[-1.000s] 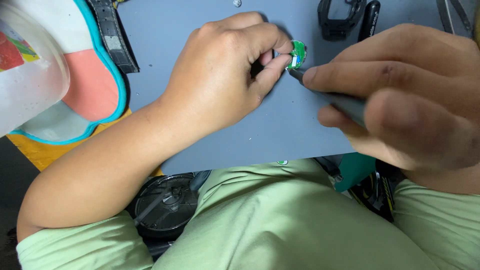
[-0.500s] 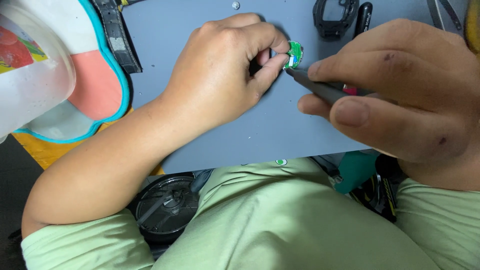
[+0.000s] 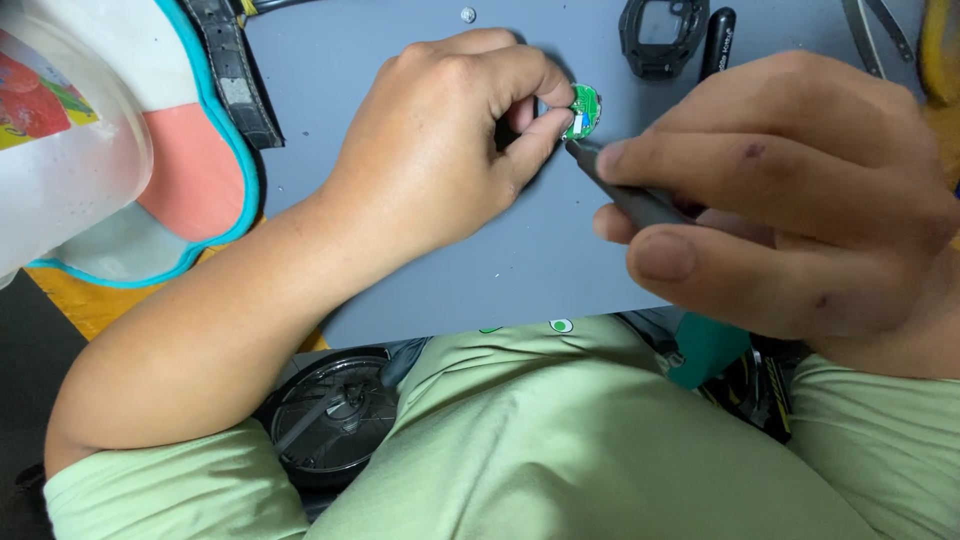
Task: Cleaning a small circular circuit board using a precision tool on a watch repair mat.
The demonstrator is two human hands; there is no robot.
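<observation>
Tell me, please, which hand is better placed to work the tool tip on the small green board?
Probably the right hand: it grips the dark tool, whose tip is at the small green board. The left hand pinches that board on the grey mat.

circuit board point(image 3: 584, 108) on mat point(image 3: 400, 60), watch case point(image 3: 663, 35) behind

L hand point(image 3: 440, 140) curled, thumb + forefinger pinched shut; forearm angled down-left. R hand point(image 3: 790, 200) in pen-style grip, fingers closed, tips near L fingertips.

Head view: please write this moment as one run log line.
left hand: pinches green round circuit board | right hand: holds dark tool, tip at board | surface: grey mat
</observation>
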